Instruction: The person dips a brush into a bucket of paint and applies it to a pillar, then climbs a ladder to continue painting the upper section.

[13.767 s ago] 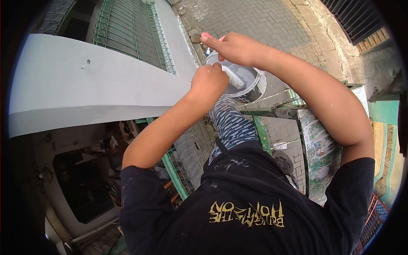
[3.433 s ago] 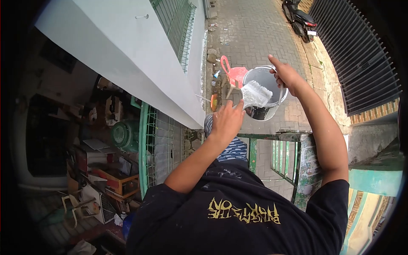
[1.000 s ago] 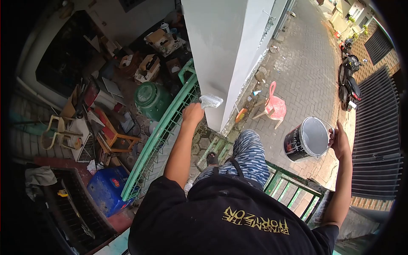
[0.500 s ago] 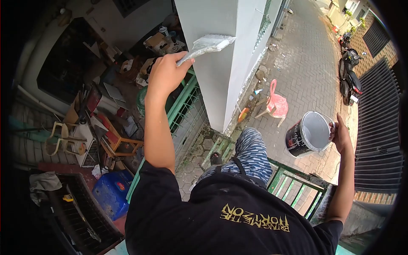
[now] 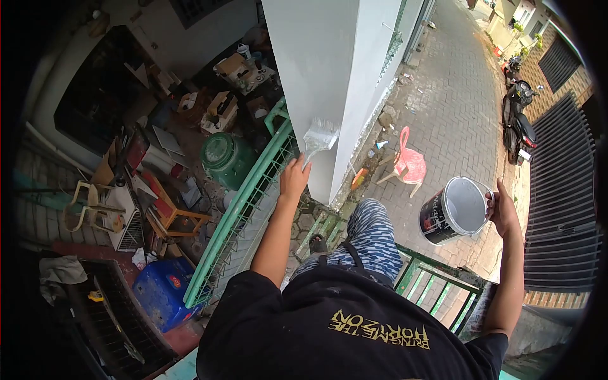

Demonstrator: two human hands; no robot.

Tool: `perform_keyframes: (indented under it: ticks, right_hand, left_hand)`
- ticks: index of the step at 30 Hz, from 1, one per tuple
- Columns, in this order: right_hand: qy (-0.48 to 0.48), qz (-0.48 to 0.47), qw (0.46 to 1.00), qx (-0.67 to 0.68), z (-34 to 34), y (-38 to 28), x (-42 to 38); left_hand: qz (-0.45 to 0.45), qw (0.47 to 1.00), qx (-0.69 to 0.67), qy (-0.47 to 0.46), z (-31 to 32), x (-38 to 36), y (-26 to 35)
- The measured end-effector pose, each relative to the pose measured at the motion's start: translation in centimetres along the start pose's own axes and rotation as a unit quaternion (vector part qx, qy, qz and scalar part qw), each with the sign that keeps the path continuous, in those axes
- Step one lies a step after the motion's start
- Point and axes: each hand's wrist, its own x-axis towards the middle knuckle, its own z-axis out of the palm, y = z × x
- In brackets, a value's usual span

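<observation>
My left hand point(image 5: 295, 179) is closed around the handle of a wide paintbrush point(image 5: 320, 136) coated in whitish paint. Its bristles point up and lie against the face of a pale grey pillar point(image 5: 310, 69), near the pillar's corner. Out to the right, my right hand point(image 5: 503, 208) grips a dark-labelled paint bucket point(image 5: 437, 218) by its rim and handle side. The bucket tilts so its opening faces up toward me, and its inside is smeared with grey-white paint.
Below me is a green metal bench point(image 5: 437, 288). A green railing point(image 5: 244, 196) runs along the left, beyond it a green drum point(image 5: 225, 158), a blue container point(image 5: 164, 294) and clutter. A pink chair point(image 5: 408, 164) stands on the paved lane point(image 5: 456, 88); motorcycles point(image 5: 519, 120) are parked at far right.
My left hand has brought the paintbrush down and to the right, lower on the pillar, turning its bristles upward. The bucket has shifted slightly down and left with my right hand.
</observation>
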Motion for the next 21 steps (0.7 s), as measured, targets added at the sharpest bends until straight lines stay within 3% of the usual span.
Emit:
perform_keyframes:
  ticks: [2,6,8,11,15,17,21]
  right_hand:
    - [0.0,-0.003,1.0,0.002,-0.2,0.3,0.3]
    - [0.002,-0.011,1.0,0.002,-0.5,0.6,0.7]
    - [0.005,-0.007,1.0,0.002,-0.6,0.7,0.7]
    - [0.016,-0.005,1.0,-0.005,-0.6,0.7,0.8]
    - [0.013,-0.003,1.0,-0.015,-0.8,0.9,1.3]
    - [0.009,-0.003,1.0,-0.022,-0.4,0.6,0.9]
    - [0.004,0.0,1.0,-0.02,-0.4,0.6,0.8]
  left_hand:
    - [-0.042,0.993,0.043,-0.106,1.1,-1.6,-1.5]
    - [-0.054,0.991,0.024,-0.121,0.7,-2.6,-1.7]
    - [-0.033,0.999,-0.039,-0.008,-0.7,-2.2,-0.9]
    - [-0.06,0.992,-0.104,0.043,-7.3,-0.3,4.0]
    - [0.036,0.961,-0.193,0.197,-12.2,2.5,8.2]
    - [0.043,0.954,-0.218,0.2,-15.7,4.7,12.9]
    - [0.07,0.949,-0.202,0.23,-16.2,7.5,15.4]
